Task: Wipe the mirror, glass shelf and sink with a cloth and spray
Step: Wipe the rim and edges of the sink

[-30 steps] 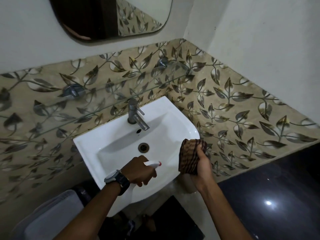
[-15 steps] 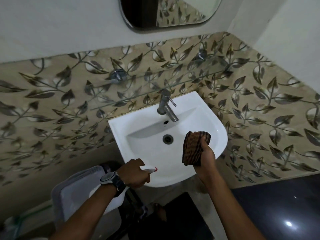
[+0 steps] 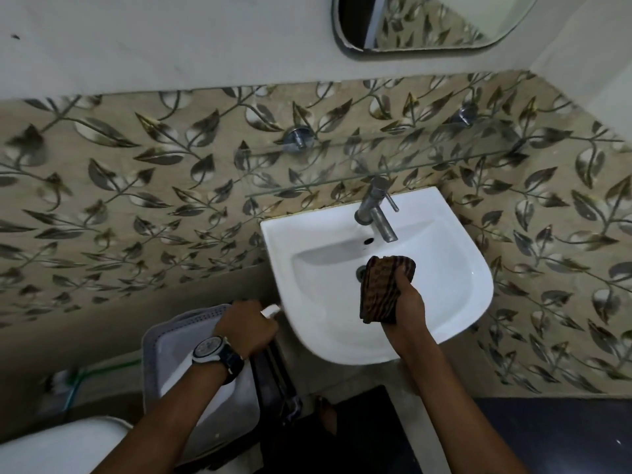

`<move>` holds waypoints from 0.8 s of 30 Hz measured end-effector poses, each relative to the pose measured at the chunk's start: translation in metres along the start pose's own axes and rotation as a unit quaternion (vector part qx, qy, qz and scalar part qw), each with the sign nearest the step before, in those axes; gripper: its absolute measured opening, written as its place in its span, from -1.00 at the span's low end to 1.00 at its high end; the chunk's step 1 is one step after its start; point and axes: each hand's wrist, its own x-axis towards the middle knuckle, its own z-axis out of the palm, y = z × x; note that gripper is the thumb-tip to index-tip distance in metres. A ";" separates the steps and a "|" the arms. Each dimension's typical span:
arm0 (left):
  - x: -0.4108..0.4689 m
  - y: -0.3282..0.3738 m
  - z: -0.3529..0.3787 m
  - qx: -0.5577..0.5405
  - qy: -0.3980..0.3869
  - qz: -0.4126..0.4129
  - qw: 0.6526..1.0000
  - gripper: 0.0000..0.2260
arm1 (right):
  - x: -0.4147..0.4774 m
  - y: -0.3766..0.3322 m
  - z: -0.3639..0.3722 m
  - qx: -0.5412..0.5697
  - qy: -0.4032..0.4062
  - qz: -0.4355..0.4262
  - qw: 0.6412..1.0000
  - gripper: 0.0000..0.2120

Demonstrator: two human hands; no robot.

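Observation:
A white sink (image 3: 455, 268) hangs on the tiled wall with a metal tap (image 3: 376, 208) at its back. My right hand (image 3: 405, 302) holds a folded brown striped cloth (image 3: 384, 289) over the basin, near the drain. My left hand (image 3: 248, 326), with a wristwatch, grips a spray bottle; only its white nozzle (image 3: 272, 310) shows, just left of the sink's rim. A glass shelf (image 3: 376, 165) runs above the tap on two metal brackets. The mirror (image 3: 427, 25) is at the top right, partly cut off.
A grey lidded bin (image 3: 171, 340) stands on the floor left of the sink, under my left arm. A white toilet edge (image 3: 61, 446) is at the bottom left. A dark mat (image 3: 369, 436) lies below the sink. Leaf-patterned tiles cover the walls, which meet in a corner at right.
The view has swung left, so the sink and mirror sit further right. My left hand with the spray has moved off the sink's front rim to its left side; the cloth hand is now over the basin.

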 end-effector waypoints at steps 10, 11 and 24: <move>0.008 0.016 -0.010 -0.220 0.099 -0.041 0.970 -0.79 | 0.018 0.020 0.020 -0.099 -0.034 0.028 0.994 -0.57; 0.009 0.020 -0.012 -0.237 0.117 -0.038 0.964 -0.75 | 0.021 0.022 0.024 -0.133 -0.036 0.038 0.990 -0.54; 0.021 0.040 -0.024 -0.336 0.241 -0.040 0.909 -0.84 | 0.174 0.004 0.089 -0.610 -0.114 -0.238 0.747 -0.25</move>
